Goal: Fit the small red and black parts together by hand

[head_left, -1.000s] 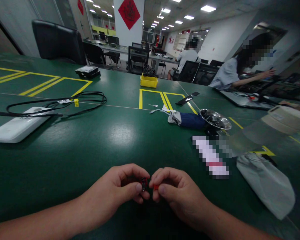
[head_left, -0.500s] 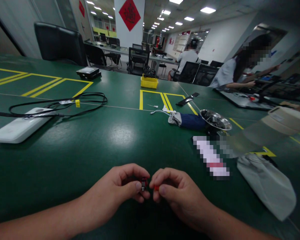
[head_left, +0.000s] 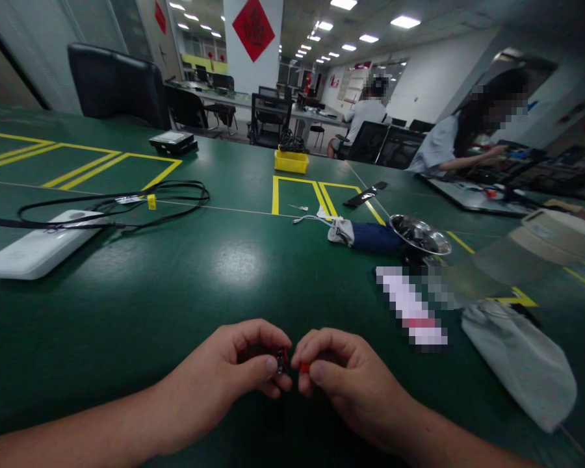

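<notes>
Near the front of the green table, my left hand point(head_left: 244, 361) pinches a small dark red-and-black piece point(head_left: 281, 359) between thumb and fingers. Its exact kind is too small to make out. My right hand point(head_left: 338, 367) faces it, closed on a small orange-red piece point(head_left: 305, 368), mostly covered by the thumb and fingertips. A narrow gap separates the two hands, and the two pieces do not touch. Both hands are just above the table surface.
On the left, a white power bank point(head_left: 43, 250) lies under a looped black cable point(head_left: 175, 187). To the right are a blurred pinkish panel point(head_left: 409, 302), a grey pouch point(head_left: 521, 364), a metal bowl point(head_left: 422, 234) and a blue pouch point(head_left: 375, 236). A yellow box point(head_left: 291, 160) stands farther back.
The dark piece in my left hand has turned slightly. My hands stay nearly in place. At the right, the other person's arm has lowered.
</notes>
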The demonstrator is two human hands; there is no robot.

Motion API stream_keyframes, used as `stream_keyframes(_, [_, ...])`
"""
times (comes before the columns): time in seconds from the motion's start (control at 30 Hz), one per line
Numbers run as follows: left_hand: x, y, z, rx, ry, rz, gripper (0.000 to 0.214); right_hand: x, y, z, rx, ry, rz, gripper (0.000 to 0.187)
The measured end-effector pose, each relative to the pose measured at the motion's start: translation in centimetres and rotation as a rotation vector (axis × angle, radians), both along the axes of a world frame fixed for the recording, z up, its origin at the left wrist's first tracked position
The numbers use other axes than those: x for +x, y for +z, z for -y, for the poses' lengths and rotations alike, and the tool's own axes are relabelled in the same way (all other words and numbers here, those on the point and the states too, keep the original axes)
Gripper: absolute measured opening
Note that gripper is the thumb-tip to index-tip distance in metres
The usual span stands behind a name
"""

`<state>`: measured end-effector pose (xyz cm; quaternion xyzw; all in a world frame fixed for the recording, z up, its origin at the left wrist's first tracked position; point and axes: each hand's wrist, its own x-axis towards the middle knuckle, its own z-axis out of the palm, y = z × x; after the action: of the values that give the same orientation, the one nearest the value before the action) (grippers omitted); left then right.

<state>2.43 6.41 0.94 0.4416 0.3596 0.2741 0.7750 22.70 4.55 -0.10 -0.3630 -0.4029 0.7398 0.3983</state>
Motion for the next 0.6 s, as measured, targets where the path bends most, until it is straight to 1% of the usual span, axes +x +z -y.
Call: stream_keyframes(0.6, [0.10, 0.16, 0.04, 0.021, 0.004, -0.041, 0.026, -0.08, -0.02, 0.00, 0.000, -0.002, 0.001, 0.010])
